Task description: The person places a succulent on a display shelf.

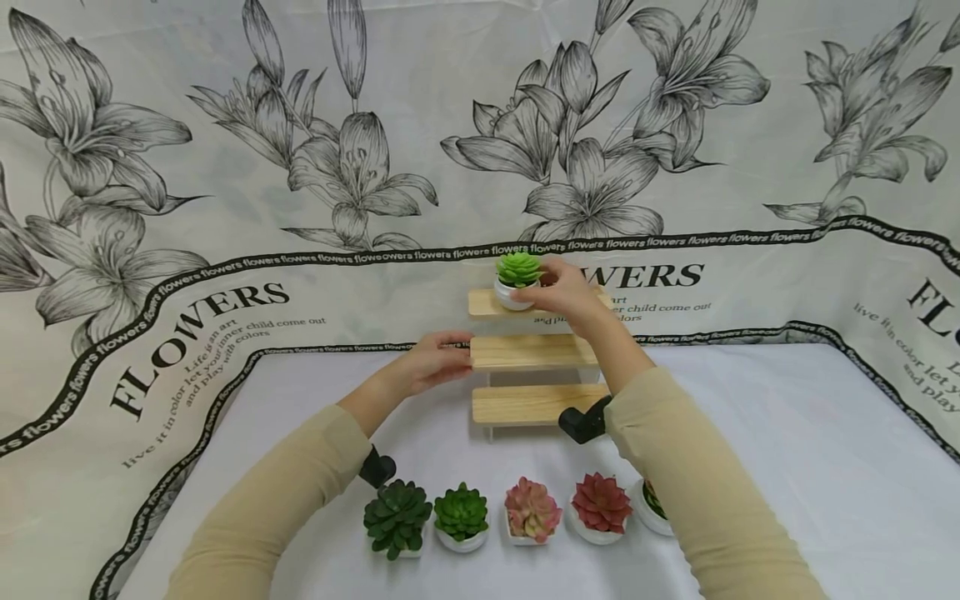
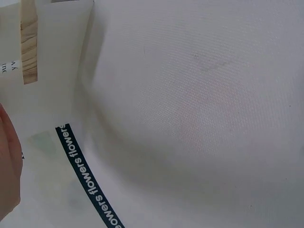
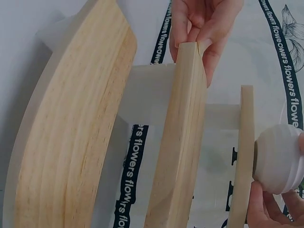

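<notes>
A wooden three-step display stand (image 1: 536, 353) with clear supports stands at the back of the table. My right hand (image 1: 564, 292) holds a bright green succulent (image 1: 519, 268) in a round white pot (image 3: 279, 159) at the left part of the top step (image 1: 483, 305). In the right wrist view the pot's base is right at that board. My left hand (image 1: 435, 363) pinches the left end of the middle step (image 3: 183, 123) between thumb and fingers. The bottom step (image 1: 517, 406) holds nothing.
Along the front stand a dark green succulent (image 1: 397, 515), a smaller green one (image 1: 461, 510), a pink one (image 1: 532, 508), a red one (image 1: 602, 502) and another pot (image 1: 651, 515) partly behind my right sleeve. A flower-printed cloth (image 1: 375, 292) hangs behind the stand.
</notes>
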`<state>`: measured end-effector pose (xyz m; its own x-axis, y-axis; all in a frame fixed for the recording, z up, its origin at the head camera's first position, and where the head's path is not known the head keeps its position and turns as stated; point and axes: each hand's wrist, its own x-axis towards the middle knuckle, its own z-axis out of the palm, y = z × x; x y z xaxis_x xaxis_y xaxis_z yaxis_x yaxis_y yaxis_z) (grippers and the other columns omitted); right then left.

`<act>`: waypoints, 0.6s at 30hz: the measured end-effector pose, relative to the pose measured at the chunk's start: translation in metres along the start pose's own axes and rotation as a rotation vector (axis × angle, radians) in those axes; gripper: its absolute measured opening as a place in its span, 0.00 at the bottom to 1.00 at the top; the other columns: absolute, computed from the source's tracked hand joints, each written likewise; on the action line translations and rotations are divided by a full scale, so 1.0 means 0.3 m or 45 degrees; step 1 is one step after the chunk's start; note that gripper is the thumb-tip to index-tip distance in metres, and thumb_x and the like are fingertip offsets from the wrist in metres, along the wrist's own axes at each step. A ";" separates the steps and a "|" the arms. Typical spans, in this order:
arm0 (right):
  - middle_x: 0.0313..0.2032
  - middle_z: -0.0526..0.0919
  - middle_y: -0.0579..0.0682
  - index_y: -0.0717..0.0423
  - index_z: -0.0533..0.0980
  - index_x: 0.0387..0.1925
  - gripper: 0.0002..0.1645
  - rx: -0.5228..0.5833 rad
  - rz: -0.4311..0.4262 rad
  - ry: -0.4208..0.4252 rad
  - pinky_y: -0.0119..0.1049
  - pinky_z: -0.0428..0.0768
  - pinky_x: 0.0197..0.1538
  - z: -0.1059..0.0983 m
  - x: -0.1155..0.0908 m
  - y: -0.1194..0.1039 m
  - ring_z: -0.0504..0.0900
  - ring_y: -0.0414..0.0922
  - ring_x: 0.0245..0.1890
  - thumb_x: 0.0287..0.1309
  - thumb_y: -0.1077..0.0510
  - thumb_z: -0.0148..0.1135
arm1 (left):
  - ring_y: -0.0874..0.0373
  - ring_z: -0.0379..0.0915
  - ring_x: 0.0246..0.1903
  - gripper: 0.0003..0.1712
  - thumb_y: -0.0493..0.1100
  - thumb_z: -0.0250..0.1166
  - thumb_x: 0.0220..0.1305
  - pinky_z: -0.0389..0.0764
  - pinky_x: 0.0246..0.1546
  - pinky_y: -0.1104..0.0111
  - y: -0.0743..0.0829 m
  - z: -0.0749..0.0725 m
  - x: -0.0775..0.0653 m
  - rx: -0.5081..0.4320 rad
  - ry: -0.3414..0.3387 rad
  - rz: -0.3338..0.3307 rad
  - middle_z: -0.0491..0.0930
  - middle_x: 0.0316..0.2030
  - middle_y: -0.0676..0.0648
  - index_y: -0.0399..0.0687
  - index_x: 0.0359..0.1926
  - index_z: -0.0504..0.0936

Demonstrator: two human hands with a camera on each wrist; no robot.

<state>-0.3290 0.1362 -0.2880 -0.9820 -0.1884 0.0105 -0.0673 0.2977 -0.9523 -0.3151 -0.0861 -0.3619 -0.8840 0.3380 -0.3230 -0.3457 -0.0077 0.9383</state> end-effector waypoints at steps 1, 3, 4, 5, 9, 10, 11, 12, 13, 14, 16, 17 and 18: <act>0.51 0.67 0.60 0.62 0.62 0.63 0.38 -0.010 -0.004 0.001 0.47 0.74 0.57 0.002 0.000 0.001 0.71 0.50 0.46 0.52 0.58 0.67 | 0.60 0.75 0.34 0.30 0.24 0.54 0.61 0.80 0.46 0.68 0.000 0.001 0.000 -0.001 -0.001 -0.001 0.72 0.50 0.38 0.36 0.65 0.63; 0.49 0.67 0.59 0.63 0.63 0.61 0.37 -0.019 -0.007 0.004 0.49 0.73 0.57 0.004 -0.004 0.000 0.70 0.50 0.46 0.52 0.57 0.67 | 0.60 0.75 0.34 0.30 0.24 0.54 0.61 0.80 0.46 0.68 -0.001 0.005 -0.002 -0.004 -0.001 0.000 0.71 0.50 0.38 0.36 0.65 0.63; 0.49 0.66 0.59 0.63 0.63 0.61 0.37 -0.010 -0.011 0.004 0.50 0.73 0.57 0.007 -0.005 -0.001 0.70 0.50 0.45 0.52 0.57 0.67 | 0.60 0.75 0.34 0.30 0.25 0.54 0.61 0.80 0.46 0.68 -0.001 0.004 -0.003 -0.003 -0.001 0.001 0.71 0.50 0.38 0.36 0.65 0.63; 0.48 0.67 0.59 0.63 0.63 0.60 0.36 -0.006 -0.014 0.005 0.49 0.74 0.57 0.008 -0.006 -0.002 0.70 0.50 0.45 0.52 0.58 0.67 | 0.60 0.75 0.34 0.30 0.25 0.54 0.61 0.80 0.46 0.68 -0.001 0.004 -0.003 -0.004 -0.001 0.002 0.71 0.50 0.38 0.36 0.65 0.63; 0.47 0.69 0.58 0.63 0.64 0.61 0.35 0.023 -0.026 0.006 0.48 0.74 0.57 0.013 -0.010 -0.003 0.71 0.49 0.44 0.52 0.59 0.66 | 0.61 0.75 0.33 0.30 0.25 0.55 0.61 0.80 0.45 0.69 -0.001 0.003 -0.002 0.003 0.002 -0.004 0.71 0.51 0.38 0.36 0.65 0.63; 0.47 0.69 0.58 0.62 0.64 0.61 0.35 0.027 -0.028 0.009 0.49 0.74 0.56 0.014 -0.010 -0.003 0.71 0.48 0.43 0.52 0.60 0.66 | 0.61 0.75 0.34 0.30 0.25 0.55 0.61 0.80 0.45 0.69 -0.001 0.002 -0.001 0.004 0.002 -0.006 0.71 0.52 0.38 0.36 0.65 0.63; 0.47 0.69 0.58 0.62 0.63 0.61 0.36 0.024 -0.029 0.013 0.49 0.74 0.57 0.015 -0.010 -0.002 0.71 0.48 0.43 0.52 0.60 0.66 | 0.61 0.75 0.34 0.30 0.25 0.55 0.61 0.80 0.45 0.69 -0.001 0.002 -0.002 0.005 0.001 -0.007 0.71 0.52 0.38 0.36 0.65 0.63; 0.46 0.69 0.58 0.62 0.63 0.62 0.36 0.021 -0.028 0.017 0.49 0.74 0.57 0.017 -0.009 -0.001 0.71 0.48 0.43 0.52 0.60 0.66 | 0.61 0.75 0.34 0.30 0.25 0.55 0.61 0.81 0.45 0.69 0.000 0.002 -0.003 0.007 0.000 -0.006 0.71 0.53 0.37 0.36 0.65 0.63; 0.46 0.69 0.58 0.62 0.63 0.62 0.37 0.016 -0.027 0.020 0.50 0.73 0.56 0.018 -0.009 -0.001 0.70 0.48 0.43 0.52 0.60 0.66 | 0.60 0.75 0.34 0.30 0.26 0.55 0.62 0.80 0.45 0.69 0.000 0.002 -0.004 0.010 -0.001 -0.008 0.71 0.53 0.37 0.36 0.65 0.63; 0.46 0.69 0.57 0.62 0.63 0.63 0.37 0.011 -0.025 0.022 0.50 0.73 0.56 0.020 -0.009 -0.001 0.70 0.47 0.43 0.52 0.60 0.66 | 0.60 0.75 0.35 0.30 0.26 0.55 0.62 0.80 0.45 0.69 0.001 0.003 -0.006 0.012 -0.001 -0.009 0.70 0.54 0.37 0.36 0.65 0.63; 0.46 0.68 0.57 0.62 0.62 0.63 0.38 -0.002 -0.022 0.026 0.50 0.73 0.56 0.022 -0.009 -0.001 0.69 0.47 0.43 0.52 0.59 0.66 | 0.60 0.75 0.35 0.30 0.26 0.55 0.62 0.80 0.46 0.68 0.003 0.004 -0.008 0.014 -0.002 -0.012 0.70 0.55 0.36 0.37 0.65 0.63; 0.47 0.68 0.58 0.62 0.62 0.63 0.38 -0.008 -0.022 0.022 0.50 0.72 0.56 0.023 -0.009 -0.001 0.68 0.48 0.43 0.52 0.59 0.66 | 0.59 0.75 0.36 0.30 0.25 0.55 0.62 0.80 0.46 0.68 0.005 0.004 -0.010 0.015 -0.001 -0.013 0.69 0.56 0.35 0.36 0.65 0.63; 0.48 0.67 0.59 0.62 0.61 0.64 0.39 -0.007 -0.019 0.017 0.50 0.72 0.56 0.023 -0.010 -0.001 0.68 0.49 0.44 0.52 0.59 0.66 | 0.59 0.75 0.36 0.30 0.25 0.55 0.62 0.80 0.47 0.68 0.005 0.004 -0.010 0.017 -0.003 -0.011 0.69 0.56 0.35 0.36 0.65 0.63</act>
<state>-0.3250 0.1302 -0.2897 -0.9831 -0.1806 0.0287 -0.0829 0.3002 -0.9503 -0.3126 -0.0859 -0.3592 -0.8803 0.3403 -0.3305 -0.3489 0.0074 0.9371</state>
